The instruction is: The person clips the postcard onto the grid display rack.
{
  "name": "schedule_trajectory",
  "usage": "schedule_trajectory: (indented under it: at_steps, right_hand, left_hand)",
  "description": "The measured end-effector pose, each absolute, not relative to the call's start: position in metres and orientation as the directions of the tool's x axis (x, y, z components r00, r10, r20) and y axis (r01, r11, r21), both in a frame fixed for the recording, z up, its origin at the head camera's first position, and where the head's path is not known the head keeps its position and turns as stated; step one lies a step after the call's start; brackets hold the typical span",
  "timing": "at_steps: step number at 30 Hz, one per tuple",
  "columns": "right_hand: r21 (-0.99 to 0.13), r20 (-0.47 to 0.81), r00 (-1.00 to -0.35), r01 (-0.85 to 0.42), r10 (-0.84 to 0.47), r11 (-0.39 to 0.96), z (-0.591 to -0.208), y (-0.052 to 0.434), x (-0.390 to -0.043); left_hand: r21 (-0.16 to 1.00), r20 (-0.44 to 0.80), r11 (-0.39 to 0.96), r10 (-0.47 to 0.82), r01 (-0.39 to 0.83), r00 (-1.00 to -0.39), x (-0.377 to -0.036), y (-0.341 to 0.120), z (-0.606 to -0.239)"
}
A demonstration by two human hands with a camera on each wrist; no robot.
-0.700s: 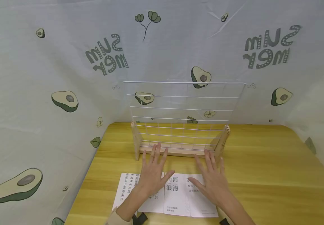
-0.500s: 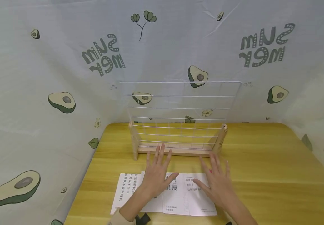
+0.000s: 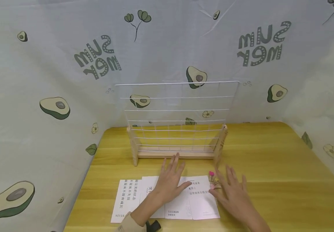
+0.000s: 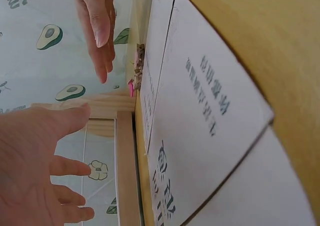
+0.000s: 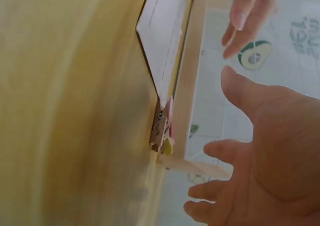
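Head view gives the whole layout: three printed paper sheets (image 3: 167,199) lying side by side, slightly overlapping, near the front edge of the yellow tabletop (image 3: 271,167), and one white wire grid rack (image 3: 176,119) standing upright in a wooden base just behind them. The left hand (image 3: 171,183) hovers over the middle sheet, the right hand (image 3: 234,196) over the right edge of the sheets, both palm-down with fingers spread and straight, gripping nothing.

What that view barely shows is the little clips (image 3: 212,180): just a pink dot and something pale by the right sheet's far corner, close to the right hand's fingertips. The right wrist view is way clearer: small wooden clothespin-type clips (image 5: 161,131) with pink and yellowish decorations, lying on the tabletop right at the sheet's corner. Looks like two or three, I can't tell exactly. The left wrist view catches the same clips (image 4: 136,76) from the other side, under the right hand's fingers (image 4: 100,31).
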State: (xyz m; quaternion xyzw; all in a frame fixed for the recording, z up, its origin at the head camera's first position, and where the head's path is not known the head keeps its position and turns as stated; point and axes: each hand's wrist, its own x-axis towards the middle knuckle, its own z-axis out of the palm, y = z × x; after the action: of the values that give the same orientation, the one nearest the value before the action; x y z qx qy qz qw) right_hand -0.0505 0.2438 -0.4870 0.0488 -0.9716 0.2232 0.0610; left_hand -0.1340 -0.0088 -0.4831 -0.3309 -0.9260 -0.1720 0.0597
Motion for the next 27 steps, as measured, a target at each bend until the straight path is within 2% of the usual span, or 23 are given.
schedule_trajectory:
  at_steps: [6, 13, 21, 27]
  right_hand:
    - [-0.465, 0.114, -0.992, -0.102, -0.055, 0.879, -0.494, 0.252, -0.044]
    - [-0.508, 0.113, -0.991, -0.123, -0.076, 0.853, -0.499, 0.255, -0.040]
    - [-0.474, 0.144, -0.989, -0.098, -0.032, 0.875, -0.496, 0.255, -0.043]
    - [-0.445, 0.220, -0.975, -0.065, 0.038, 0.893, -0.496, 0.254, -0.046]
  left_hand:
    - [0.260, 0.215, 0.719, 0.607, 0.644, -0.765, -0.132, 0.001, -0.489]
    - [0.238, 0.225, 0.747, 0.580, 0.621, -0.783, -0.132, 0.009, -0.495]
    - [0.289, 0.271, 0.745, 0.538, 0.601, -0.798, -0.135, 0.016, -0.500]
    - [0.327, 0.256, 0.731, 0.541, 0.599, -0.801, -0.134, 0.019, -0.503]
